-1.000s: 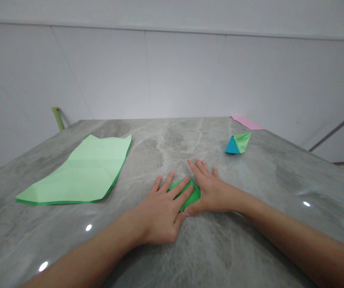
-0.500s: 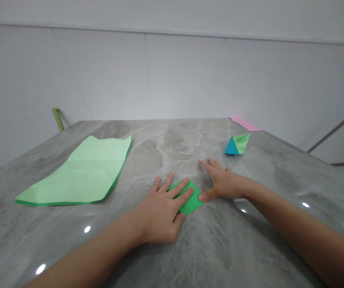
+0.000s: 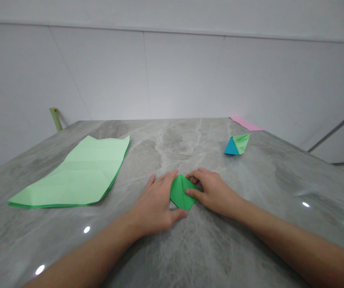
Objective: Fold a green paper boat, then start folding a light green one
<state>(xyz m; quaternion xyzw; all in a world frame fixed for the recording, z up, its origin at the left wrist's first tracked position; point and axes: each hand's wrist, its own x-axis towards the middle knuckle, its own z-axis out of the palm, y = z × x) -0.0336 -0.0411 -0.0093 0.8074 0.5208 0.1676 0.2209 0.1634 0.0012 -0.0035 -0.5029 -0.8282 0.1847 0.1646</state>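
Note:
A small folded square of green paper (image 3: 179,194) lies corner-on on the table, a crease line down its middle. Along its left side rests my left hand (image 3: 157,208), open, with fingers stretched forward over the left edge and the thumb apart at the lower corner. My right hand (image 3: 212,192) has closed on the paper's right side, its thumb on top and its fingers curled at the far right edge. The paper's left corner is hidden by my left fingers.
A large light green sheet (image 3: 79,172) with a darker green underside lies at the left. A blue and green folded paper piece (image 3: 237,145) stands at the right. Behind it, pink paper (image 3: 246,123) lies by the edge of the grey marbled table (image 3: 172,144). A white wall (image 3: 178,76) rises behind.
My right hand has moved left and curled onto the green paper. My left fingers have slid back from its top to its left side, uncovering the crease.

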